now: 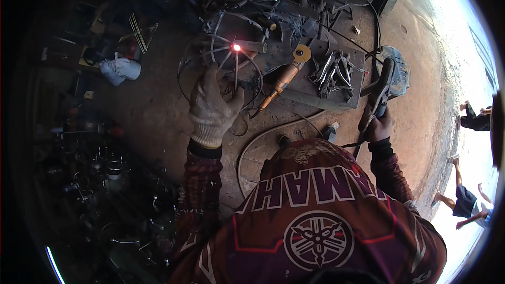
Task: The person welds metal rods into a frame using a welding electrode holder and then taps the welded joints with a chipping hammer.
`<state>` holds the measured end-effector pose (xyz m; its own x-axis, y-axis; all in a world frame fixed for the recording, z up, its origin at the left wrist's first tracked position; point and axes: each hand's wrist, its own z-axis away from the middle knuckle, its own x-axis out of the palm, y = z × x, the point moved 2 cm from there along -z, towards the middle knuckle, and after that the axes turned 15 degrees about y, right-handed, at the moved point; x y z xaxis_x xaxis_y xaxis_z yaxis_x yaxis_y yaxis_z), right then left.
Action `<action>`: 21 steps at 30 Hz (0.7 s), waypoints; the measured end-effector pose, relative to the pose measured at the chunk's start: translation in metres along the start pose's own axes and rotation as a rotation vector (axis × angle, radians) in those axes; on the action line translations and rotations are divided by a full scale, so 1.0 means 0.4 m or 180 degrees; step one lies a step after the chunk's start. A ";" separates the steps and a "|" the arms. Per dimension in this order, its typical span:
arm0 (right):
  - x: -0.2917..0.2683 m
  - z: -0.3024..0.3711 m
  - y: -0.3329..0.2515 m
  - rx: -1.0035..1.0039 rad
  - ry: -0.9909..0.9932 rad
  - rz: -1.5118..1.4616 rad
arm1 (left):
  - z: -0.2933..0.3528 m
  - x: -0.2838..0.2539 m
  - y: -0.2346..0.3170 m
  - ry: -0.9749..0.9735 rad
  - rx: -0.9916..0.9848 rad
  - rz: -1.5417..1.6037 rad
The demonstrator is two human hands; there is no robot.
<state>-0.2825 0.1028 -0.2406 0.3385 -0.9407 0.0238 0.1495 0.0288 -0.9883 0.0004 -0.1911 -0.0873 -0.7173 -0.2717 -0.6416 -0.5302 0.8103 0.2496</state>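
My left hand (213,106), in a whitish work glove, reaches up to the near side of a round frame of bent metal rods (256,65). Its fingers and thumb are curled at the frame's lower rods, partly hiding them. Where the rods meet, a spot (236,48) glows red-hot. My bare right hand (380,126), off to the right, is wrapped round a long dark tool (386,80) whose exact kind I cannot make out. An angle grinder with an orange-brown body (284,80) and a yellowish disc lies between my hands.
Pliers and clamps (336,73) lie piled on a metal bench (315,97). Beyond the tool is a blue-grey round object (395,71). A hose (258,139) curves over the floor. Dark metal parts (113,171) crowd the lower left. People (465,200) are outside at far right.
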 end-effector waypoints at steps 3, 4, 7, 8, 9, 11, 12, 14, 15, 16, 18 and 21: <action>0.000 0.014 0.001 -0.0171 0.0073 -0.0076 | -0.077 0.022 -0.027 -0.0441 -0.0245 0.0114; 0.003 0.017 0.004 -0.0192 0.0077 -0.0085 | -0.102 0.024 -0.030 -0.0499 -0.0204 0.0124; -0.004 0.021 0.015 -0.0249 0.0158 -0.0243 | -0.176 0.063 -0.038 -0.0643 -0.0135 0.0075; -0.008 0.022 0.018 -0.0138 0.0231 -0.0209 | -0.202 0.076 -0.036 -0.0732 -0.0128 -0.0035; -0.011 0.026 0.022 -0.0026 0.0312 -0.0165 | -0.230 0.090 -0.032 -0.0886 -0.0159 -0.0190; -0.027 0.040 0.031 -0.0118 0.0395 -0.0178 | -0.285 0.134 -0.010 -0.1064 -0.0176 -0.0336; -0.031 0.043 0.028 -0.0200 0.0387 -0.0213 | -0.308 0.153 -0.010 -0.1216 -0.0234 -0.0563; -0.024 0.057 0.015 -0.0237 0.0443 -0.0181 | -0.337 0.216 -0.036 -0.1072 -0.0272 -0.0482; -0.028 0.062 0.014 -0.0250 0.0523 -0.0156 | -0.351 0.243 -0.030 -0.1131 -0.0240 -0.0608; -0.037 0.058 0.019 -0.0237 0.0540 -0.0137 | -0.363 0.270 -0.026 -0.1192 -0.0214 -0.0742; -0.052 0.042 0.033 -0.0085 0.0434 -0.0124 | -0.391 0.311 -0.011 -0.1305 -0.0297 -0.0673; -0.068 0.023 0.043 -0.0096 0.0491 -0.0285 | -0.409 0.351 0.024 -0.1822 -0.0725 -0.1062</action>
<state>-0.2807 0.1321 -0.2567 0.1783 -0.9798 0.0909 0.1440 -0.0654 -0.9874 -0.1795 -0.3063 -0.0562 -0.1820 -0.1201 -0.9759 -0.8071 0.5852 0.0785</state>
